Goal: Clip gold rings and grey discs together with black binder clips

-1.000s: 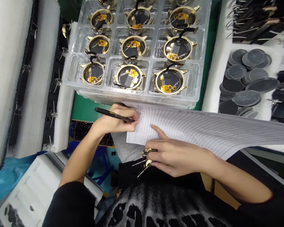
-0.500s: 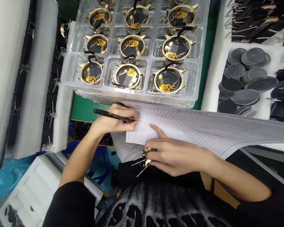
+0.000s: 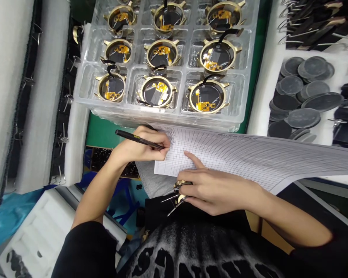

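My left hand (image 3: 149, 146) is closed around a slim black pen (image 3: 129, 136), its tip end down at the left part of a sheet of paper (image 3: 229, 156) printed with a fine grid. Small dense markings show near the sheet's upper left corner. My right hand (image 3: 214, 189) lies over the lower edge of the sheet, index finger stretched out and touching the grid. Its other fingers are curled around a small gold metal piece (image 3: 180, 198) with two thin prongs pointing left. Most of that piece is hidden by the fingers.
Beyond the sheet stands a stack of clear plastic trays (image 3: 159, 114), its top compartments holding gold watch cases (image 3: 208, 96) with dark displays. White foam holders (image 3: 50, 96) line the left. On the right, foam compartments hold grey discs (image 3: 303, 117) and black straps. A dark parts box (image 3: 101, 159) sits lower left.
The view has shifted very slightly, so the trays and discs sit a little differently in frame. Both hands, the pen and the sheet look nearly unmoved.
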Tool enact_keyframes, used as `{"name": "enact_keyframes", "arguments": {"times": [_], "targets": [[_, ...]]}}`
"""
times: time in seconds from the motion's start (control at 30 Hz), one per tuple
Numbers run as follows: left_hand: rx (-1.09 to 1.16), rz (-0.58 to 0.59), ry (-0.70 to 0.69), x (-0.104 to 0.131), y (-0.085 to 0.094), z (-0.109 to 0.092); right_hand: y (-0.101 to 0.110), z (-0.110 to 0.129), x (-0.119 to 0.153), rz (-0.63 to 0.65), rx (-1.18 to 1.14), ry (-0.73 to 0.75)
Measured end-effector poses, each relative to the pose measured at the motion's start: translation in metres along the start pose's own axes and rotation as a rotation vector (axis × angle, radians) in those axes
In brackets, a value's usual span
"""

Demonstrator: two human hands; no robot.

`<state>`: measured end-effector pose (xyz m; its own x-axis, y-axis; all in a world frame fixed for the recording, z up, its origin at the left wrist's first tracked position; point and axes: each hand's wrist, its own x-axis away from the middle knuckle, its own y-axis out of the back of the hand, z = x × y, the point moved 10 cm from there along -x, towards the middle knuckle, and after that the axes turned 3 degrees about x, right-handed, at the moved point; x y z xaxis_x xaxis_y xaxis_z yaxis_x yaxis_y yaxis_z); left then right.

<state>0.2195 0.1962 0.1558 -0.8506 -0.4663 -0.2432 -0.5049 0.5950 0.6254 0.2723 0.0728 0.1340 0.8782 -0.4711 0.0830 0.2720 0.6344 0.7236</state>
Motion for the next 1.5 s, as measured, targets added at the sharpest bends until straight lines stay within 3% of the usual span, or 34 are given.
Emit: {"name": "enact_keyframes", "arguments": {"times": [0.47,1.27,1.5], "targets": [[0.031,-0.028,0.072,0.0016,0.0013,0.0057,0.0009,-0.0007,0.0004,-0.012,-0.004,0.000],[0.036,0.026,0.020,0.0007,-0.0023,0.0028,-0.0019,-0.0013,0.0006,0.013,0.019,0.001],[0.022,-0.018,0.024,0.0019,0.0006,0.0035,-0.0018,-0.0007,0.0005,0.014,0.028,0.008]]}}
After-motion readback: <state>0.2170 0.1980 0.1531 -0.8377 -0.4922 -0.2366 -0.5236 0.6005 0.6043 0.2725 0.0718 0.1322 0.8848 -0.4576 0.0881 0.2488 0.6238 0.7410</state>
